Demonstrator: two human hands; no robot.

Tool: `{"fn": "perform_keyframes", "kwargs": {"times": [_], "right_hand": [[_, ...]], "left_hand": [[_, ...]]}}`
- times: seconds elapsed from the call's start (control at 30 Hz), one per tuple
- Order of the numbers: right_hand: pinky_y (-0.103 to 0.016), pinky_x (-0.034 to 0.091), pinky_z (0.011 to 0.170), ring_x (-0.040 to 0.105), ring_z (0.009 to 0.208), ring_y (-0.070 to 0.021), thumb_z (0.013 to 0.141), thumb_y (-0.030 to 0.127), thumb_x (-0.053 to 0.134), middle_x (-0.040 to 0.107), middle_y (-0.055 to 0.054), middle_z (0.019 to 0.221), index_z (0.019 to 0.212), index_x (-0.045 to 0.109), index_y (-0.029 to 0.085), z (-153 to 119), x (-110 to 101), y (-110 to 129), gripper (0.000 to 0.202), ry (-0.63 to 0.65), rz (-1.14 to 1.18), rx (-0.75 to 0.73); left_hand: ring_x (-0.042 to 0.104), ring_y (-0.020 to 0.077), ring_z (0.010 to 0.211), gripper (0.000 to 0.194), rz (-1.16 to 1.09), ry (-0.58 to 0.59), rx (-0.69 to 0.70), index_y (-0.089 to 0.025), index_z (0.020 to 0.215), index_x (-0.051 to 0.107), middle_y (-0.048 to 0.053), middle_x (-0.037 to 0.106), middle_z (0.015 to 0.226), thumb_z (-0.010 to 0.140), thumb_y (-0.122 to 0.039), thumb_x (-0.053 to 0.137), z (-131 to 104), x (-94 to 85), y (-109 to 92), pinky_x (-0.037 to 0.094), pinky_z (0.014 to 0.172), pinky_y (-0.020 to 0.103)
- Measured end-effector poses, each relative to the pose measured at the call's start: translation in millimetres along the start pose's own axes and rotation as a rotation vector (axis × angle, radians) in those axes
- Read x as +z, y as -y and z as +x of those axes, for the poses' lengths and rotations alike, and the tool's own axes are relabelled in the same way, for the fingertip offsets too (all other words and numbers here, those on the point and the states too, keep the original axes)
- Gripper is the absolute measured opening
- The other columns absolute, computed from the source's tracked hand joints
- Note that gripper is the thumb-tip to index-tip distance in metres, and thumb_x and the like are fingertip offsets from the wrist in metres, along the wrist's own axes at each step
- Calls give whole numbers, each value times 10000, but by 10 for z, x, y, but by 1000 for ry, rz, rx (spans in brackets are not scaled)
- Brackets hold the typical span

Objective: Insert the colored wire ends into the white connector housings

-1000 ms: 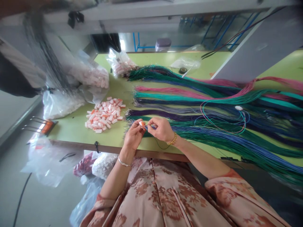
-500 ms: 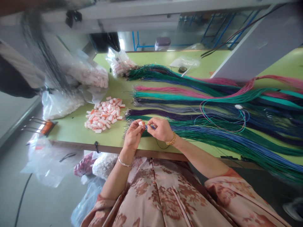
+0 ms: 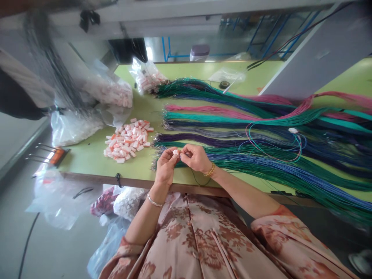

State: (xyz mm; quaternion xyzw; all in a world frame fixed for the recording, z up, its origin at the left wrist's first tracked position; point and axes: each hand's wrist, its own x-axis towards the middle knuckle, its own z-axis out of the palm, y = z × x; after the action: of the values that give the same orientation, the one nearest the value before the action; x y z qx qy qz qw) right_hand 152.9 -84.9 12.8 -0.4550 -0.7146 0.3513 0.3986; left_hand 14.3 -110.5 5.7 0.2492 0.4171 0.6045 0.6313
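Note:
Between the thumb and fingers of my left hand [image 3: 165,167] is a small white and orange connector housing [image 3: 176,152]. My right hand [image 3: 196,158] pinches a thin wire right beside it; the fingers hide most of the wire and its tip. Both hands meet just above the front of the green table [image 3: 87,164], over the ends of the green wires [image 3: 232,170]. To the left of my hands lies a loose pile of the same kind of housings [image 3: 128,140].
Bundles of pink wires [image 3: 209,112], blue wires [image 3: 261,164] and others run off rightward. Clear bags of housings [image 3: 148,77] stand at the back left. An orange block with metal prongs [image 3: 58,156] sits at the left edge. A slanted grey post [image 3: 314,54] rises at the right.
My left hand has shifted slightly right and the housing has come up against my right fingertips. The wire that showed between the hands is now mostly covered.

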Motion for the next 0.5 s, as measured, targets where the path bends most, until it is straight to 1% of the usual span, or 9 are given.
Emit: {"fn": "perform_keyframes", "kwargs": {"times": [0.17,0.33,0.43,0.5], "right_hand": [[-215,319,530,400,534,-84,830,334,541,522,19,593,672,545,171,30,-65,-1,226,87,-30,-70],[-217,308,513,383,496,-87,848,294,509,521,27,574,717,568,175,64,-116,43,187,152,-69,-48],[-226,315,540,418,519,-98,854,263,493,563,2,607,696,547,179,70,-85,46,187,123,-178,-83],[-234,315,559,446,543,-109,852,247,486,588,-20,635,686,530,182,74,-49,35,183,90,-273,-108]], "left_hand": [[629,95,718,355,-29,-36,-31,-153,876,691,20,706,798,574,-225,864,-3,6,-26,487,732,228],[638,109,726,317,-42,-21,-35,-145,879,693,39,715,822,601,-182,840,34,-5,-75,486,744,252],[630,107,702,308,-26,-29,-47,-141,863,691,35,707,804,596,-180,840,49,9,-58,480,724,250],[617,96,682,302,-4,-67,-48,-141,845,690,25,701,791,590,-189,844,53,30,-39,470,698,236]]}}
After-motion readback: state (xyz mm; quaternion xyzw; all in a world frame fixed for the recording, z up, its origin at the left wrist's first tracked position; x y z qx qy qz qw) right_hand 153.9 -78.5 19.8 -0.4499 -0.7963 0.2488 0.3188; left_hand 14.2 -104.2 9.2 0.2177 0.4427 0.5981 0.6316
